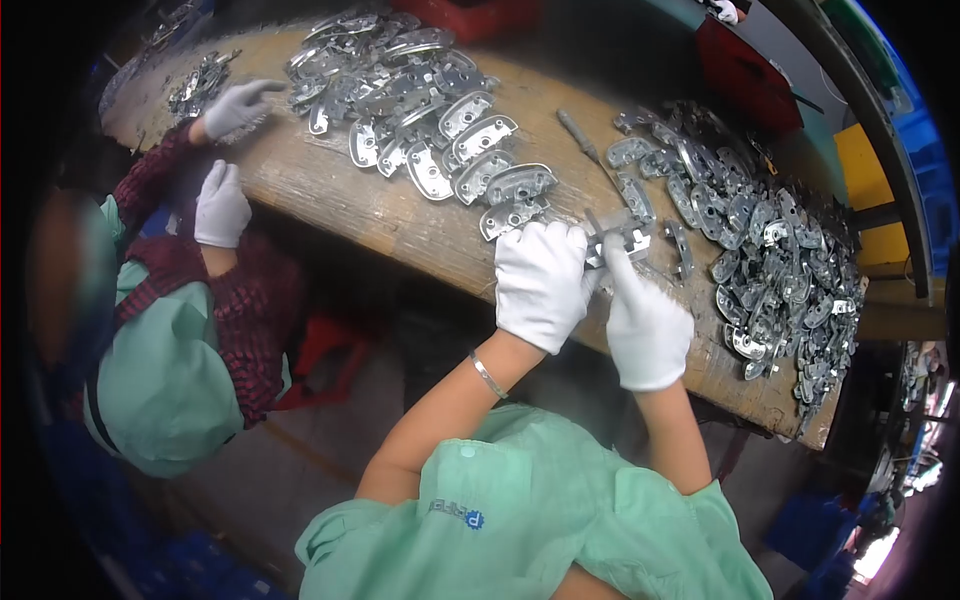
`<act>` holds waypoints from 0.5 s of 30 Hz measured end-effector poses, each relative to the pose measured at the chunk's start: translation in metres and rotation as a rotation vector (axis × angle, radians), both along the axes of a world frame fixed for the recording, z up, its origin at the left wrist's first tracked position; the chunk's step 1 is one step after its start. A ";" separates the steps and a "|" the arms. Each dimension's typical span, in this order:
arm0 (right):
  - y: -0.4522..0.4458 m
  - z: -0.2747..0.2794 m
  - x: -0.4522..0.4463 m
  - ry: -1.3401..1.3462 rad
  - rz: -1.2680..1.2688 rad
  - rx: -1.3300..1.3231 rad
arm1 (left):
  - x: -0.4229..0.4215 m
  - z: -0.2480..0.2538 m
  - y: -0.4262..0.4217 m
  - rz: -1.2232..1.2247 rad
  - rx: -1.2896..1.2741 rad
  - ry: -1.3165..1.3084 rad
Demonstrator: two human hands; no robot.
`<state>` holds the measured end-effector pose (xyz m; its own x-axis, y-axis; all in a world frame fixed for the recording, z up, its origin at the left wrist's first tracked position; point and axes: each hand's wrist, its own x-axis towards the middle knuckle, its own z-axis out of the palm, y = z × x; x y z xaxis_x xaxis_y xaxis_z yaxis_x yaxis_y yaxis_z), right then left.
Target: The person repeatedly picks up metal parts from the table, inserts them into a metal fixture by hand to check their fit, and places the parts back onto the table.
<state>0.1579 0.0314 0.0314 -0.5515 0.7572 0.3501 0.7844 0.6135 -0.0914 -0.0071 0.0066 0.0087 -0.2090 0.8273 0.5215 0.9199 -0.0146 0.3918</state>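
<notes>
My left hand (543, 285), in a white glove, is closed at the table's front edge with its fingers wrapped round one end of a silvery metal part (632, 238). My right hand (648, 335), also gloved, grips the same part from the right, its thumb pressed along it. The fingers hide much of the part. Just left of it, curved metal plates (517, 183) lie in an overlapping row. Beyond my hands, a thin tool with a dark handle (576, 132) rests on the wood. A single small metal piece (678, 248) lies to the right.
A large heap of metal parts (790, 270) covers the table's right end; another pile (385, 80) stands at the back left. On the left, a co-worker's gloved hands (222, 205) are at the wooden table (330, 205). Red bins (740, 75) stand behind it.
</notes>
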 end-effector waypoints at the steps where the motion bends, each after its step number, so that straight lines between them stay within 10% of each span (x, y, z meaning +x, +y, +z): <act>1: 0.011 0.002 -0.004 0.083 0.030 -0.004 | 0.000 0.002 0.000 -0.002 -0.017 0.010; 15: 0.067 -0.018 0.068 0.452 -0.283 -0.247 | -0.031 0.025 -0.018 -0.059 0.249 -0.120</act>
